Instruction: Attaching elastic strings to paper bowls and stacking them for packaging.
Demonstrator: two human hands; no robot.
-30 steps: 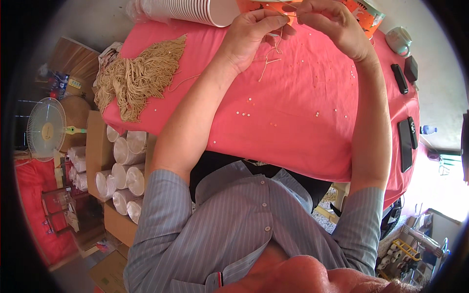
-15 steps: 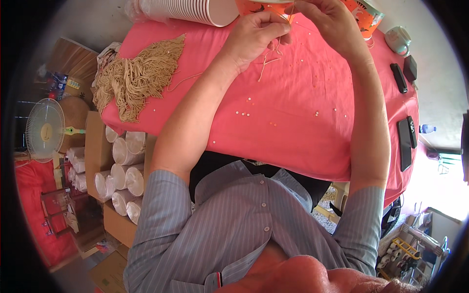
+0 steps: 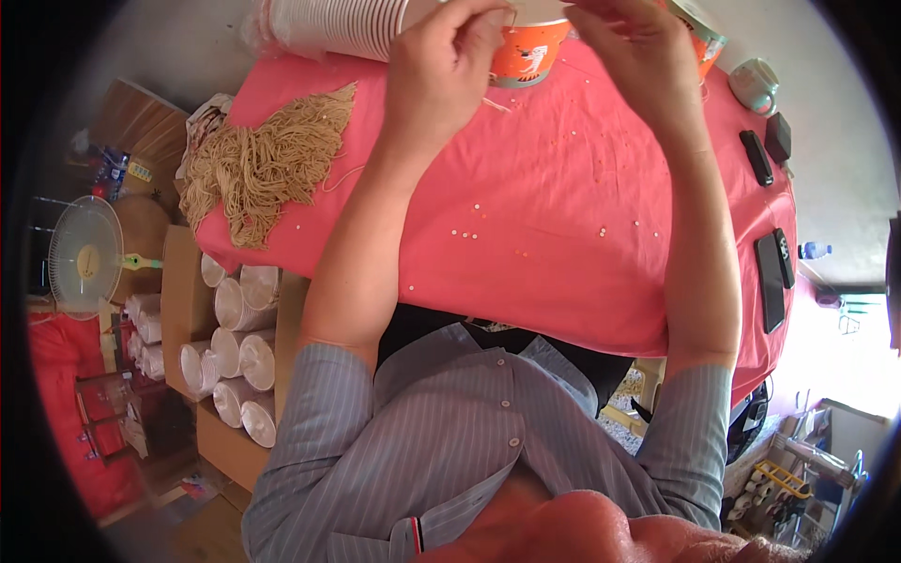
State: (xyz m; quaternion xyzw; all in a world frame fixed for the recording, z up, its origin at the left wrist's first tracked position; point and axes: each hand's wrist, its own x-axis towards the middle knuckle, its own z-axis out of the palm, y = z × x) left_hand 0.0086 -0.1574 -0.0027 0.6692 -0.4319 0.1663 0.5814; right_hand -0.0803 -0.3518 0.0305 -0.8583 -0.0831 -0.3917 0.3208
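My left hand [image 3: 443, 80] is pinched at the top edge of the head view, beside an orange paper bucket [image 3: 522, 58] with a white animal print. A thin tan string [image 3: 498, 106] shows its loose end below that hand, and the pinch appears to be on this string. Across the bucket's rim, my right hand [image 3: 643, 61] has its fingers bent together. Whatever lies between its fingertips is hidden and cut off by the picture's edge. A heap of tan strings [image 3: 267, 155] lies on the pink tablecloth, left of my left forearm.
A stack of white paper buckets [image 3: 328, 26] lies at the back left. Small pale and orange dots are scattered over the pink cloth [image 3: 554, 281]. A mug [image 3: 754, 86], dark phones [image 3: 771, 281] and small black objects line the right side. Boxed cups [image 3: 239, 310] stand left below the table.
My hands have moved apart, the left one leftward and the right one slightly left. The orange bucket between them now shows more fully, and the string hangs less far down.
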